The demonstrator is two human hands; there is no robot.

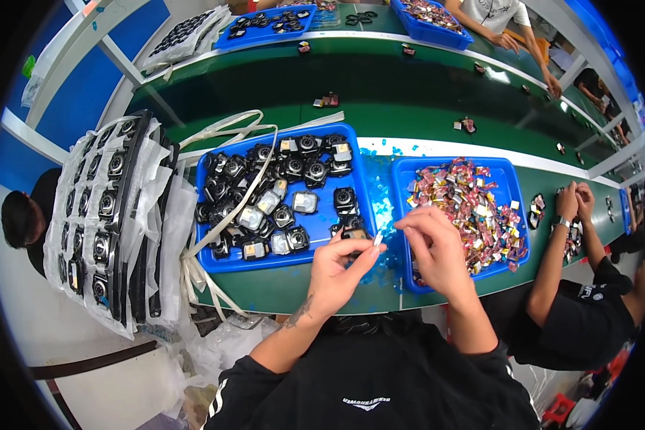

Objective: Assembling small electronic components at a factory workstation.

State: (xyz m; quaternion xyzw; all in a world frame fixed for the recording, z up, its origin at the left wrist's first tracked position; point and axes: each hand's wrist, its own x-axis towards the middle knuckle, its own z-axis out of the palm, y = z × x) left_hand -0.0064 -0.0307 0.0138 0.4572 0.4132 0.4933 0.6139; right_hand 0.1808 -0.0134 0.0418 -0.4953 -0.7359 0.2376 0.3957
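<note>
Left hand [339, 276]: pinched a white bit [378, 241] between trays [362, 188].
Right hand [441, 252]: bent fingers, near it; I couldn't tell whether loaded.
Risk: a loosened pinch could have lost it among blue scraps [383, 208].

black shirt [301, 383], white chest print [366, 404], white-striped sleeves [231, 381]; tattoo [299, 313] on left forearm [282, 348].
</note>
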